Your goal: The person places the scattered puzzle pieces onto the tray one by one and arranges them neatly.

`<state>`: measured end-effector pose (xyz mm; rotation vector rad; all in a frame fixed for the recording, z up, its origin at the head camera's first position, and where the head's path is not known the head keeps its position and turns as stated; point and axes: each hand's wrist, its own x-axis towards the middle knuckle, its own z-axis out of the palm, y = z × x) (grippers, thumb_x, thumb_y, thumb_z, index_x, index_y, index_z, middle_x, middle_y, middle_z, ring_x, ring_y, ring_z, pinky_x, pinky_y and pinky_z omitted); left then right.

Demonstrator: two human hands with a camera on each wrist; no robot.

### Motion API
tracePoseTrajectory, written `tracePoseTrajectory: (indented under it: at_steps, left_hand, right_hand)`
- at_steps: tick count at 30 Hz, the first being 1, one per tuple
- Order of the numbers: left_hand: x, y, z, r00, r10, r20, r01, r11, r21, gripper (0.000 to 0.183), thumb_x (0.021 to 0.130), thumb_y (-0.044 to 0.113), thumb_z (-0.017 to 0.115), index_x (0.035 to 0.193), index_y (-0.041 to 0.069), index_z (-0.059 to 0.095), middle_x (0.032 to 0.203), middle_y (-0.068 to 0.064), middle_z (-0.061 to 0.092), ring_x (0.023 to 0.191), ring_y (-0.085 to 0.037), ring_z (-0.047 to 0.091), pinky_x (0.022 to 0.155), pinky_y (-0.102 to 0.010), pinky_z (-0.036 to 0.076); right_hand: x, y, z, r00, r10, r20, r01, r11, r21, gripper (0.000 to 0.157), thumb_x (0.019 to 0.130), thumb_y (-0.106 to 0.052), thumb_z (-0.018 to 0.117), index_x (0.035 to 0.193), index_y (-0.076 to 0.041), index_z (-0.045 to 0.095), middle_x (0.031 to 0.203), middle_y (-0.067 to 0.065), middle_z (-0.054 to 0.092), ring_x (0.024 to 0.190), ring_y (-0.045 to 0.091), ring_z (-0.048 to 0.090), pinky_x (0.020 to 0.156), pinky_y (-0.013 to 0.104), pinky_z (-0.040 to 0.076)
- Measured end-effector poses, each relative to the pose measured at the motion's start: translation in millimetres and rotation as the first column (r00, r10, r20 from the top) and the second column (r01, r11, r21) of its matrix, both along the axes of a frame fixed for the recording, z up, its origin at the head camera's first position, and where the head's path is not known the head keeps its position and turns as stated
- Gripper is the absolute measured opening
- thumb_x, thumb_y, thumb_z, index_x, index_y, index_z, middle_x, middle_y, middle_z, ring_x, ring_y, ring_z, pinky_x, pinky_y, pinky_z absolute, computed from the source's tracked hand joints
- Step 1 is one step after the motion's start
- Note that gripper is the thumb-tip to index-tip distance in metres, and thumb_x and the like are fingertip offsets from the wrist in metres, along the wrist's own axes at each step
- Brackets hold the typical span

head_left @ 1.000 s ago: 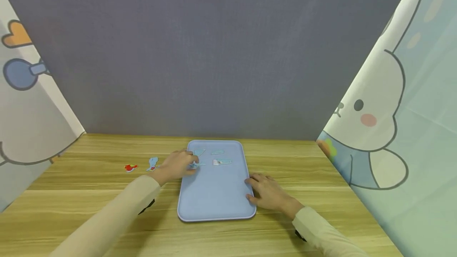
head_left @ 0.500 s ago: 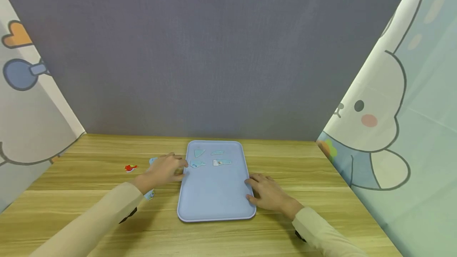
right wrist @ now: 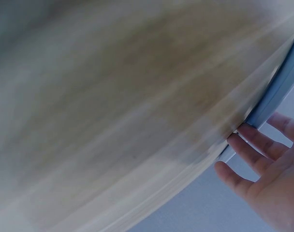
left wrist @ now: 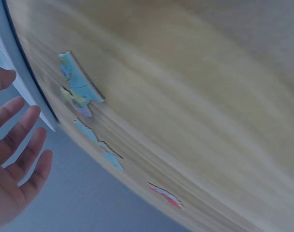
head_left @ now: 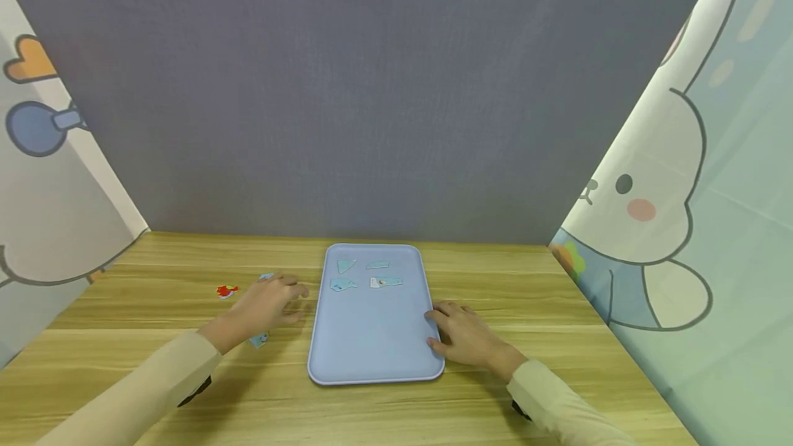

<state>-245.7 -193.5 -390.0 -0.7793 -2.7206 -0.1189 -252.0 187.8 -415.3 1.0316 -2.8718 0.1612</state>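
A pale blue tray (head_left: 374,349) lies on the wooden table, with several flat light-blue puzzle pieces (head_left: 386,282) in its far half. Left of the tray, my left hand (head_left: 260,308) hovers over the table with its fingers loosely spread and nothing in them. Loose puzzle pieces (left wrist: 81,79) lie on the wood near that hand, partly covered by it in the head view. Farther left is a red puzzle piece (head_left: 226,291). At the tray's right rim, my right hand (head_left: 464,336) rests with its fingertips touching the edge.
A dark grey panel (head_left: 353,102) rises behind the table (head_left: 508,281). Cartoon-printed cloths hang at both sides, one with a white rabbit (head_left: 650,177) on the right. Bare wood shows around the tray.
My left hand has drawn back leftward off the tray, uncovering a light-blue puzzle piece that lies there. It now hangs over the loose pieces. My right hand has stayed at the rim.
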Motion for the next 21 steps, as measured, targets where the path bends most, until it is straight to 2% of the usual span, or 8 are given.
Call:
tracePoseTrajectory:
  at_steps: [4,7,14,17,21]
  left_hand:
    - [5.0,-6.8,-2.4,1.0,0.018,-0.003,-0.018,1.0,-0.001,0.029,0.074,0.03,0.074,0.097,0.014,0.067,0.094,-0.002,0.067,0.08,-0.02,0.06,0.058,-0.028,0.052]
    - [6.6,-12.7,-5.8,0.999,0.035,-0.002,-0.035,0.999,-0.013,0.031,0.073,0.031,0.074,0.097,0.014,0.066,0.088,0.0,0.065,0.073,-0.016,0.058,0.051,-0.019,0.045]
    - [13.1,-22.3,-8.1,0.998,0.063,-0.019,-0.063,0.998,-0.027,0.032,0.07,0.032,0.076,0.095,0.013,0.066,0.081,0.003,0.063,0.065,-0.011,0.054,0.05,-0.02,0.043]
    - [16.0,-24.5,-9.1,0.996,0.066,-0.053,-0.067,0.998,-0.016,0.028,0.071,0.03,0.075,0.092,0.014,0.067,0.079,0.004,0.063,0.065,-0.012,0.054,0.051,-0.021,0.044]
    - [21.3,-26.7,-8.8,0.995,0.065,-0.08,-0.067,0.997,-0.029,0.026,0.07,0.03,0.075,0.089,0.015,0.067,0.081,0.002,0.066,0.071,-0.018,0.055,0.057,-0.028,0.048]
  right_hand:
    - [0.9,-0.2,1.2,1.0,-0.002,0.005,0.002,1.0,0.001,0.047,0.086,-0.039,0.057,0.123,-0.009,0.055,0.129,0.012,0.051,0.121,0.029,0.046,0.093,0.056,0.041]
    - [1.1,-0.4,1.5,1.0,0.0,0.003,0.0,1.0,-0.005,0.047,0.086,-0.039,0.057,0.123,-0.009,0.055,0.129,0.012,0.051,0.121,0.029,0.046,0.093,0.056,0.041]
    - [0.2,0.1,-0.4,1.0,0.005,-0.014,-0.005,1.0,-0.011,0.047,0.086,-0.039,0.058,0.123,-0.01,0.055,0.128,0.012,0.051,0.12,0.029,0.047,0.092,0.055,0.042]
    - [0.2,0.0,0.0,1.0,0.004,-0.009,-0.004,1.0,-0.009,0.047,0.086,-0.039,0.057,0.123,-0.01,0.055,0.129,0.012,0.051,0.12,0.029,0.047,0.092,0.055,0.041]
    - [0.7,-0.4,1.0,1.0,0.0,0.002,0.0,1.0,-0.002,0.047,0.087,-0.04,0.056,0.123,-0.01,0.055,0.129,0.012,0.051,0.121,0.029,0.046,0.093,0.055,0.041]
